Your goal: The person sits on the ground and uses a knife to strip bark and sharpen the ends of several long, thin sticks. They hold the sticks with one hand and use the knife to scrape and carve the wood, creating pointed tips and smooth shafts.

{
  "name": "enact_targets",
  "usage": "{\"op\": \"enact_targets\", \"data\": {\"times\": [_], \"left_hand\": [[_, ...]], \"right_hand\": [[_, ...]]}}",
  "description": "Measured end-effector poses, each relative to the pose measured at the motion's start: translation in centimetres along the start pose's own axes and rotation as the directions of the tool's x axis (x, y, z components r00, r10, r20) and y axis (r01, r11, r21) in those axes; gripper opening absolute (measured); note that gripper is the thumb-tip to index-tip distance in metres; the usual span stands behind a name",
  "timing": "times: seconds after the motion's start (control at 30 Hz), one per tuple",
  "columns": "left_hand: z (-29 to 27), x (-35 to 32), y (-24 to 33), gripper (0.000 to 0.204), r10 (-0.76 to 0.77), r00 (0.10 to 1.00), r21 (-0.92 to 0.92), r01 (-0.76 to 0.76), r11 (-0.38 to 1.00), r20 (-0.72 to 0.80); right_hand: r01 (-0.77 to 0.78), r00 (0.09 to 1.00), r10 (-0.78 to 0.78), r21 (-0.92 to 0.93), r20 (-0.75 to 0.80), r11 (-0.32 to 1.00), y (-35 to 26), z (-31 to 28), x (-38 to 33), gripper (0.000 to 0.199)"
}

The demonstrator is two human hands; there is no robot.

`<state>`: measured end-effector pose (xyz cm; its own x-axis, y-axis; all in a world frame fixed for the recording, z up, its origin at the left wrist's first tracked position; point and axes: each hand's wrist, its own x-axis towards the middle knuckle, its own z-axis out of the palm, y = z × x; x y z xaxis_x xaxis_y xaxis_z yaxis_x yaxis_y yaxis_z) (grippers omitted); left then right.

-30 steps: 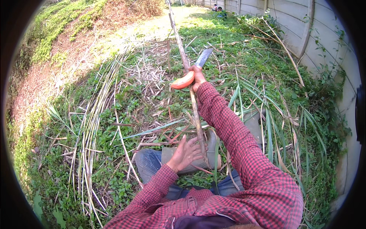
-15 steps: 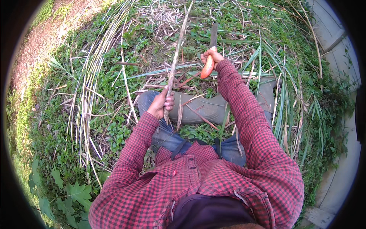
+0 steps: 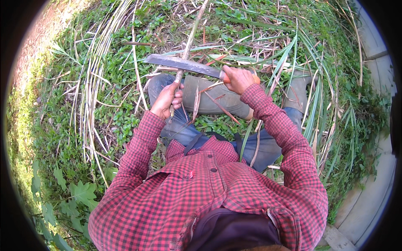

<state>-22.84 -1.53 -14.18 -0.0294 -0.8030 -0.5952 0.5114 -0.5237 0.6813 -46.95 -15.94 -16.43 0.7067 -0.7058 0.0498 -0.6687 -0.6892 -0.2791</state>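
My left hand (image 3: 168,99) is wrapped round the lower end of a long pale stalk (image 3: 191,37), which slants up and away from me past the top of the picture. In my right hand (image 3: 239,79) is a machete with an orange handle, its grey blade (image 3: 184,64) pointing to the left. The blade lies across the stalk just above my left fist; whether it touches or cuts in cannot be made out. Below the blade, my bent leg in a muddy olive boot (image 3: 217,98) rests on the ground, with dry strips of leaf on it.
A bundle of long thin stalks (image 3: 93,79) lies in the grass on my left. Long green leaves (image 3: 313,117) and dry strips are strewn to the right. A pale wall of boards (image 3: 370,201) stands at the far right, and broad-leaved plants (image 3: 83,194) grow at the lower left.
My right hand has come nearer and turned the machete from pointing away to pointing left, across the stalk. My left hand, still round the stalk, has shifted slightly left and up in the picture.
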Motion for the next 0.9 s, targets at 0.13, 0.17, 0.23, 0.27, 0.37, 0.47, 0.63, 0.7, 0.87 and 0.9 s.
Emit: {"op": "enact_targets", "data": {"times": [0.13,0.17,0.23,0.27,0.37,0.47,0.63,0.7,0.87,0.9], "left_hand": [[1.3,-2.0,-0.3,0.027,-0.003,1.0,0.013,0.004,1.0,-0.021],[1.5,-2.5,-0.7,0.027,-0.007,1.0,0.015,0.007,1.0,-0.028],[2.4,-3.3,-1.2,0.026,-0.016,1.0,-0.037,0.016,0.999,0.005],[2.2,-3.4,-1.7,0.026,-0.016,1.0,-0.053,0.016,0.998,0.0],[2.4,-3.1,-2.6,0.026,-0.02,1.0,-0.086,0.021,0.996,0.008],[2.5,-2.3,-3.6,0.027,-0.025,1.0,-0.079,0.025,0.997,0.008],[1.8,-3.3,-2.8,0.026,-0.007,0.999,-0.13,0.013,0.991,0.045],[1.1,-3.0,-3.1,0.026,-0.014,0.997,-0.199,0.03,0.98,0.079],[-0.5,-3.1,-4.7,0.022,-0.025,0.993,-0.323,0.06,0.944,0.113],[-1.0,-3.2,-4.9,0.021,-0.017,0.994,-0.275,0.045,0.96,0.104]], "right_hand": [[-0.257,0.966,0.257,-0.013,-0.021,0.966,4.1,-0.5,4.5,0.031],[-0.375,0.927,0.375,-0.002,-0.024,0.927,5.4,-0.7,5.5,0.031],[-0.402,0.915,0.398,-0.076,-0.066,0.912,7.9,-1.3,6.7,0.033],[-0.323,0.943,0.331,-0.136,0.038,0.937,6.6,-2.8,6.3,0.033],[0.074,0.989,-0.04,-0.244,0.142,0.967,4.4,-4.1,4.1,0.03],[-0.179,0.98,0.193,-0.2,0.056,0.963,7.0,-2.6,5.5,0.027],[-0.389,0.915,0.398,-0.124,0.058,0.913,8.6,-2.6,8.1,0.034],[-0.3,0.95,0.304,-0.06,0.071,0.952,6.6,-3.1,7.5,0.038],[-0.237,0.969,0.23,0.61,0.091,0.756,4.8,-0.2,7.5,0.039],[-0.368,0.929,0.287,0.682,0.235,0.633,4.2,-0.1,8.0,0.038]]}}
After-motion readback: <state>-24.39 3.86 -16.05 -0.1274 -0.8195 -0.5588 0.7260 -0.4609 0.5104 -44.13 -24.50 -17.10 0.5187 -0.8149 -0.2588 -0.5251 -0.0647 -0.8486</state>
